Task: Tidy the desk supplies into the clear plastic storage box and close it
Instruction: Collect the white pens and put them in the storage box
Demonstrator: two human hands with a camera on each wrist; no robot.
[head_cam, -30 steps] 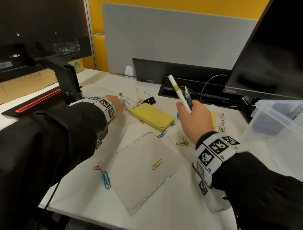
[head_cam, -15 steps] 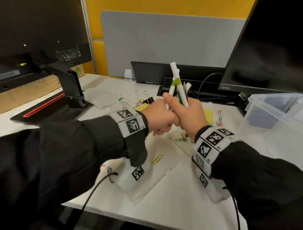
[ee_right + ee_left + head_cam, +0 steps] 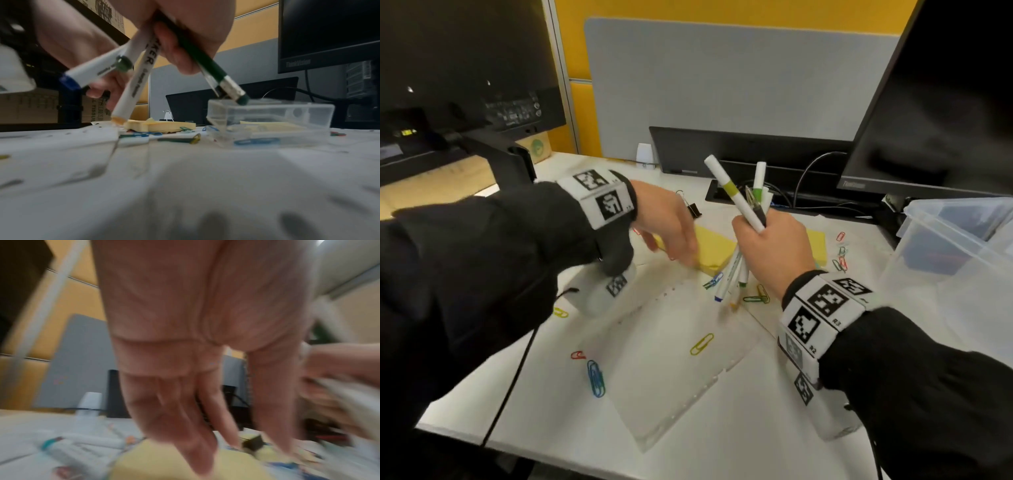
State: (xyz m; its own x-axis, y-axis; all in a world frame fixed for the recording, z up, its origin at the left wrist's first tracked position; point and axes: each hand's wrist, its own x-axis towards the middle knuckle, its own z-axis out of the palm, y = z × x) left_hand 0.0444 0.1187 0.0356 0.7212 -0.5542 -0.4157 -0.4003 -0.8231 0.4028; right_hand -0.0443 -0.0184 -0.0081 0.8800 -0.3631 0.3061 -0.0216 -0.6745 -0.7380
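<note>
My right hand (image 3: 758, 236) grips a bundle of white markers and a dark pen (image 3: 739, 202), held upright above the desk. The right wrist view shows the markers (image 3: 133, 84) and the pen (image 3: 207, 65) fanning out below the fist. My left hand (image 3: 678, 251) is empty, its straight fingers (image 3: 197, 426) reaching down over a yellow sticky-note pad (image 3: 714, 248). The big clear storage box (image 3: 959, 240) stands open at the right edge. Several markers (image 3: 82, 449) still lie on the desk to the left of the pad.
Coloured paper clips (image 3: 595, 377) lie scattered over the desk and the punched paper sheets (image 3: 671, 377). A black binder clip (image 3: 691, 207) sits behind the pad. A small clear case (image 3: 267, 116) rests by a second yellow pad (image 3: 816, 246). Monitors stand left and right.
The left hand has passed its markers into the right hand's bundle, let go, and moved left and down over the yellow pad. The right hand now holds more markers.
</note>
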